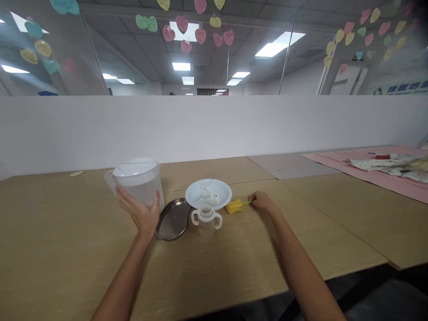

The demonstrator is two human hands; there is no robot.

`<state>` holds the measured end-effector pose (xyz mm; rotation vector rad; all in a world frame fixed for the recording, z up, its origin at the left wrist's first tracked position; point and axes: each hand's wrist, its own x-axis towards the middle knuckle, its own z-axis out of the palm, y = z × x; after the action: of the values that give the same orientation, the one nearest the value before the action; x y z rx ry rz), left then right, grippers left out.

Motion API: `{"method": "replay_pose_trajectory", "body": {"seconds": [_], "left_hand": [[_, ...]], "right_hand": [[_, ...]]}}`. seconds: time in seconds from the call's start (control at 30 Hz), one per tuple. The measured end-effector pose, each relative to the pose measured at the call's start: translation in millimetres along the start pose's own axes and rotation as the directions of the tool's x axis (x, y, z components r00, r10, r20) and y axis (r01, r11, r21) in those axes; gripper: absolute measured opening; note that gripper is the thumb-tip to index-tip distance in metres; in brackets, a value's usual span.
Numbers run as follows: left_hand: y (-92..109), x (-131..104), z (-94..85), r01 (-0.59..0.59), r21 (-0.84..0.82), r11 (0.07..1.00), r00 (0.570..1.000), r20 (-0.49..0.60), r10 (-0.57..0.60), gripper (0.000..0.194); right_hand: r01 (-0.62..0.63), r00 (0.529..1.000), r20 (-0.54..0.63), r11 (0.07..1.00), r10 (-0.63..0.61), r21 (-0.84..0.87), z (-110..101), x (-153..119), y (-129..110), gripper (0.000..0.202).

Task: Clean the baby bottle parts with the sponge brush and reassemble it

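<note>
My left hand (142, 214) is pressed round the near side of a translucent plastic pitcher (138, 178) with a white lid, thumb on its right, fingers on its left. My right hand (262, 200) is closed on the end of a thin green handle of a yellow sponge brush (234, 206), whose head lies against the white bowl (190, 196). Small white bottle parts (214, 198) lie in that bowl. In front of it stands an open two-handled baby bottle (206, 225), upright. A metal kidney dish (172, 220) sits between the pitcher and the bottle.
Wooden tables (214, 272) run up to a low white wall (200, 129) with glass above. A small flat wooden piece (77, 173) lies at the far left. To the far right, a pink cloth (364, 174) bears patterned fabric (388, 165). The table's front edge is near my right forearm.
</note>
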<state>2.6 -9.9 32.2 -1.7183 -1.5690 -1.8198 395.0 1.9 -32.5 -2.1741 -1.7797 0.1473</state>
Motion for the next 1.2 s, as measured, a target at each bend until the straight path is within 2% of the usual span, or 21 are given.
{"method": "replay_pose_trajectory", "body": {"seconds": [0.03, 0.07, 0.1, 0.13, 0.17, 0.2, 0.23, 0.3, 0.37, 0.43, 0.57, 0.63, 0.7, 0.77, 0.83, 0.9, 0.97, 1.07, 1.13, 1.2], "left_hand": [[14.3, 2.2, 2.9, -0.058, -0.025, 0.998, 0.998, -0.003, 0.058, 0.08], [27.5, 4.7, 9.4, -0.115, -0.082, 0.99, 0.989, 0.086, 0.122, 0.063], [38.9, 7.4, 19.6, -0.158, -0.132, 0.979, 0.949, 0.253, 0.187, 0.049], [48.2, 10.1, 33.2, -0.176, -0.152, 0.973, 0.861, 0.454, 0.227, 0.042], [55.1, 12.4, 49.2, -0.184, -0.123, 0.975, 0.746, 0.629, 0.22, 0.039], [59.6, 14.0, 66.6, -0.195, -0.061, 0.979, 0.632, 0.756, 0.173, 0.038], [61.8, 14.6, 84.2, -0.198, -0.043, 0.979, 0.579, 0.801, 0.152, 0.037], [61.1, 12.8, 115.6, -0.189, -0.001, 0.982, 0.543, 0.833, 0.105, 0.036], [56.2, 8.3, 137.8, -0.169, 0.031, 0.985, 0.535, 0.843, 0.066, 0.035], [50.0, 3.6, 150.6, -0.151, 0.044, 0.988, 0.525, 0.85, 0.042, 0.035], [41.8, 0.2, 160.2, -0.129, 0.024, 0.991, 0.509, 0.86, 0.045, 0.036], [41.8, 0.8, 161.6, -0.112, 0.013, 0.994, 0.518, 0.854, 0.047, 0.037], [45.2, 2.1, 161.3, -0.081, 0.009, 0.997, 0.562, 0.826, 0.038, 0.037], [51.8, 4.2, 159.0, -0.038, -0.001, 0.999, 0.63, 0.776, 0.025, 0.033], [60.5, 7.2, 155.6, 0.012, -0.032, 0.999, 0.695, 0.719, 0.015, 0.025], [69.5, 11.2, 151.7, 0.058, -0.087, 0.994, 0.738, 0.675, 0.016, 0.018], [76.8, 15.8, 147.9, 0.097, -0.162, 0.982, 0.759, 0.651, 0.032, 0.014], [83.6, 22.9, 141.5, 0.147, -0.268, 0.952, 0.77, 0.636, 0.06, 0.014], [86.5, 27.5, 136.2, 0.188, -0.337, 0.922, 0.77, 0.634, 0.075, 0.015], [89.3, 31.5, 130.2, 0.223, -0.39, 0.893, 0.772, 0.63, 0.082, 0.015]], "right_hand": [[-0.004, 1.0, -0.021, 1.0, 0.004, 0.017, 3.2, 2.7, 3.3, 0.02], [-0.011, 0.999, -0.045, 0.999, 0.013, 0.034, 6.5, 5.0, 6.3, 0.02], [-0.023, 0.997, -0.073, 0.998, 0.026, 0.051, 10.0, 6.8, 8.9, 0.02], [-0.038, 0.993, -0.105, 0.997, 0.045, 0.069, 13.5, 8.3, 11.1, 0.021], [-0.056, 0.988, -0.138, 0.995, 0.068, 0.088, 17.0, 9.3, 13.0, 0.021], [-0.075, 0.981, -0.171, 0.991, 0.093, 0.108, 20.4, 10.1, 14.7, 0.022], [-0.094, 0.972, -0.203, 0.987, 0.119, 0.129, 23.6, 10.7, 16.2, 0.024], [-0.123, 0.951, -0.261, 0.977, 0.166, 0.172, 29.5, 11.8, 18.4, 0.026], [-0.144, 0.926, -0.315, 0.966, 0.208, 0.216, 34.8, 12.8, 19.7, 0.028], [-0.159, 0.894, -0.372, 0.953, 0.25, 0.26, 39.4, 13.4, 19.7, 0.03], [-0.189, 0.807, -0.476, 0.917, 0.349, 0.351, 44.3, 11.8, 16.9, 0.031], [-0.221, 0.753, -0.507, 0.887, 0.419, 0.404, 43.8, 9.6, 15.0, 0.032], [-0.264, 0.693, -0.526, 0.852, 0.494, 0.452, 41.4, 7.0, 13.0, 0.032], [-0.297, 0.637, -0.545, 0.826, 0.545, 0.479, 37.5, 4.6, 9.9, 0.033], [-0.302, 0.606, -0.57, 0.823, 0.555, 0.481, 32.7, 2.8, 4.0, 0.033], [-0.23, 0.598, -0.621, 0.851, 0.506, 0.472, 28.0, 1.5, -6.4, 0.034], [-0.042, 0.584, -0.714, 0.892, 0.387, 0.449, 25.0, -0.1, -21.2, 0.036], [0.237, 0.6, -0.792, 0.921, 0.112, 0.31, 25.8, -4.6, -46.4, 0.036], [0.385, 0.623, -0.774, 0.906, -0.115, 0.175, 28.4, -8.8, -59.9, 0.034], [0.463, 0.623, -0.741, 0.881, -0.251, 0.091, 30.0, -12.8, -67.9, 0.032]]}}
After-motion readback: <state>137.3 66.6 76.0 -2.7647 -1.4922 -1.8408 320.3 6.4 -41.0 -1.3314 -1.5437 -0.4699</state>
